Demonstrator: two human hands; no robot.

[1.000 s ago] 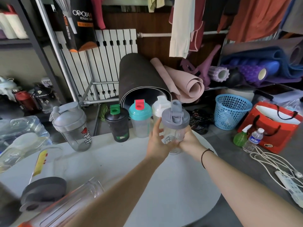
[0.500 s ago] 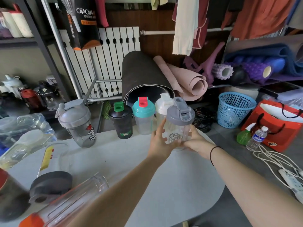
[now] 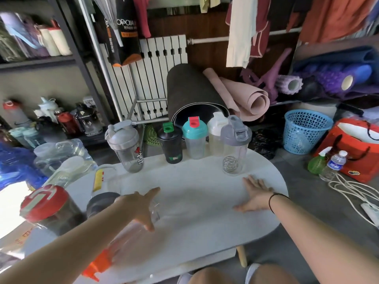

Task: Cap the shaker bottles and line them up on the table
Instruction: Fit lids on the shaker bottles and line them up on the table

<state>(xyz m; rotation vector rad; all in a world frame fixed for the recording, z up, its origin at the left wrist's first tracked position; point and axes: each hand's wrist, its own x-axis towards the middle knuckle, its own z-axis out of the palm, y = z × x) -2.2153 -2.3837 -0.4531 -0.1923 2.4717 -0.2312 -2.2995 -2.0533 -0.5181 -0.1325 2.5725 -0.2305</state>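
Observation:
A clear shaker with a grey cap (image 3: pixel 234 144) stands alone at the right end of a row on the white table (image 3: pixel 205 212), beside a white-capped (image 3: pixel 215 136), a teal-capped (image 3: pixel 194 138) and a black green-capped bottle (image 3: pixel 171 144). A larger grey-capped shaker (image 3: pixel 126 146) stands further left. My right hand (image 3: pixel 256 194) rests flat and empty in front of the grey-capped shaker. My left hand (image 3: pixel 141 208) hovers with fingers spread over a clear bottle with an orange end (image 3: pixel 123 242), which lies on its side. A dark grey lid (image 3: pixel 100 203) lies beside it.
A dark shaker with a red lid (image 3: pixel 47 203) and a clear cup with a yellow label (image 3: pixel 102 179) stand at the table's left. Water jugs (image 3: pixel 59 154) sit beyond. On the floor to the right are a blue basket (image 3: pixel 305 130), a red bag (image 3: pixel 352 148), small bottles and cables.
Both hands let go of the grey-capped shaker, which now stands in the row. My left hand drew back left over the lying bottle; my right hand dropped flat to the table.

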